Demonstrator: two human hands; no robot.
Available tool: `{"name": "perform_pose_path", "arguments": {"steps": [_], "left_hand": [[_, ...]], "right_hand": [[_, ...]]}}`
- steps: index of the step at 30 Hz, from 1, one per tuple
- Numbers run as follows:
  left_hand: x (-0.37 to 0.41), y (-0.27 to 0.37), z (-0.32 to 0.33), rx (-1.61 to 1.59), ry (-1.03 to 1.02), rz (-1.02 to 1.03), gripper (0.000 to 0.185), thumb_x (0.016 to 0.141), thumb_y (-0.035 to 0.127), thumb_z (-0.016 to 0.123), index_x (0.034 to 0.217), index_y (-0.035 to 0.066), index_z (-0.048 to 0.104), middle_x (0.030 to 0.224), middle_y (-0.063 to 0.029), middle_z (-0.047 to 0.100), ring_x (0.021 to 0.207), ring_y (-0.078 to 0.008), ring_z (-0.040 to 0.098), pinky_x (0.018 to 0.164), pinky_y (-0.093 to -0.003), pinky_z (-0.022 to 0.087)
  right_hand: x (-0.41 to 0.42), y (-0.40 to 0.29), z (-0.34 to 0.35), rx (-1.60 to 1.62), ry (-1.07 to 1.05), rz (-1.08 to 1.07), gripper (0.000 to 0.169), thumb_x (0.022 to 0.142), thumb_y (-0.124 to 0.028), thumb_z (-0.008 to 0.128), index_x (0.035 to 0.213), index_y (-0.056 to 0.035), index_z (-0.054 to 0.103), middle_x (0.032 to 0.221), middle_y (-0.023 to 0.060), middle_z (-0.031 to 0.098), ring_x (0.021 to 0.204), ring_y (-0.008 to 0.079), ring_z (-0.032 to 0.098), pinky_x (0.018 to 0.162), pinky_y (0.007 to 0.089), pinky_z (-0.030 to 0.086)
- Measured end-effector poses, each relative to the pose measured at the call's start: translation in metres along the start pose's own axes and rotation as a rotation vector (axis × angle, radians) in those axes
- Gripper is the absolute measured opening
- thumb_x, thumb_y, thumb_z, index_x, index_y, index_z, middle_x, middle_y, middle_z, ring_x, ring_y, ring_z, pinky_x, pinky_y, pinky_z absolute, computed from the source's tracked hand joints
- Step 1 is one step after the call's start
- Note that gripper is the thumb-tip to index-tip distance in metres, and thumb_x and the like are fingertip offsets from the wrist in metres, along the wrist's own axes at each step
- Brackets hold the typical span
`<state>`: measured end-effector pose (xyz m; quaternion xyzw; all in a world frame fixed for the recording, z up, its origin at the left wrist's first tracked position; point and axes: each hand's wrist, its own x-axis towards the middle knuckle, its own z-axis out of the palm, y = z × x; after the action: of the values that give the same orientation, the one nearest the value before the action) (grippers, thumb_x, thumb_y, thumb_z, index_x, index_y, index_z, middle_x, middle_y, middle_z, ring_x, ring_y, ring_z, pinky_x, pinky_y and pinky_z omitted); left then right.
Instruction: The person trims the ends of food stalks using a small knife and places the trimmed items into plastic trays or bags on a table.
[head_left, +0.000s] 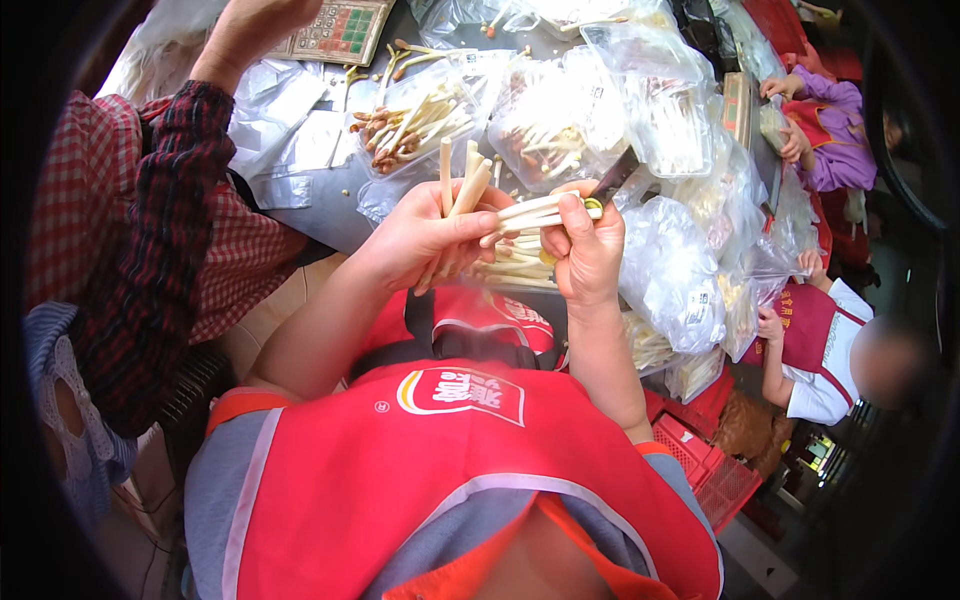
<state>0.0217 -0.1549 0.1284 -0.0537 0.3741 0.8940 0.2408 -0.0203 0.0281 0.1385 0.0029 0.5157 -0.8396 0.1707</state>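
Note:
My left hand (442, 232) is closed around several pale, slender vegetable stalks (471, 187), some upright and others pointing right. The ends of the right-pointing stalks (536, 212) lie between the fingers and thumb of my right hand (589, 240). A dark, flat blade, apparently a small knife (616, 178), sticks out from the same fingers, next to a yellow-green ring (592, 203); its handle is hidden. Beneath both hands a heap of similar stalks (517, 274) lies near the table edge, partly covered by my hands.
Ahead are clear plastic trays with brown-tipped stalks (416, 124) and paler stalks (551, 142). Bagged packs (671, 270) crowd the right side. A co-worker's checked sleeve (180, 180) reaches in at left near a scale keypad (341, 30). Two people work at right above red crates (705, 457).

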Motion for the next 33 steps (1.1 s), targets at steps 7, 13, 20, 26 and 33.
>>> {"name": "perform_pose_path", "arguments": {"steps": [7,13,20,26,33], "left_hand": [[-0.006,-0.004,-0.017,0.026,0.032,-0.051,0.029,0.084,0.024,0.058,0.099,0.000,0.052,0.086,-0.0110,0.061,0.067,-0.0113,0.059,0.050,-0.0206,0.045],[-0.011,-0.008,-0.018,-0.052,0.051,-0.073,0.029,0.086,0.024,0.057,0.102,0.000,0.050,0.088,-0.0108,0.061,0.064,-0.0117,0.059,0.052,-0.0204,0.047],[-0.008,-0.017,-0.015,-0.170,-0.040,-0.125,0.029,0.086,0.023,0.058,0.103,0.001,0.051,0.083,-0.0051,0.058,0.059,-0.0072,0.057,0.049,-0.0159,0.045],[-0.012,-0.021,-0.018,-0.184,-0.056,-0.111,0.030,0.085,0.023,0.059,0.102,0.000,0.052,0.082,-0.0041,0.057,0.058,-0.0063,0.055,0.047,-0.0167,0.044],[-0.014,-0.016,-0.015,-0.099,-0.067,-0.068,0.030,0.080,0.020,0.065,0.100,0.000,0.054,0.079,-0.0027,0.058,0.058,-0.0056,0.054,0.047,-0.0164,0.042]], "right_hand": [[-0.011,-0.005,0.001,-0.065,0.120,-0.011,0.008,0.085,-0.011,0.059,0.083,-0.0067,0.053,0.061,0.0028,0.052,0.041,0.0043,0.035,0.037,0.0187,0.026],[-0.016,-0.009,0.007,-0.138,0.158,0.048,0.010,0.084,-0.012,0.059,0.080,-0.0079,0.051,0.059,0.0027,0.052,0.040,0.0053,0.035,0.036,0.0186,0.025],[-0.015,-0.005,0.008,-0.178,0.164,0.063,0.011,0.084,-0.012,0.060,0.078,-0.0078,0.051,0.056,0.0039,0.052,0.039,0.0057,0.036,0.036,0.0180,0.026],[-0.017,-0.003,0.011,-0.175,0.099,0.068,0.007,0.084,-0.009,0.058,0.083,-0.0054,0.053,0.062,0.0044,0.053,0.042,0.0054,0.037,0.039,0.0186,0.027],[-0.016,-0.002,0.003,-0.198,0.017,0.058,0.009,0.085,-0.008,0.056,0.093,-0.0021,0.054,0.065,0.0032,0.051,0.046,0.0052,0.037,0.043,0.0197,0.028]]}}
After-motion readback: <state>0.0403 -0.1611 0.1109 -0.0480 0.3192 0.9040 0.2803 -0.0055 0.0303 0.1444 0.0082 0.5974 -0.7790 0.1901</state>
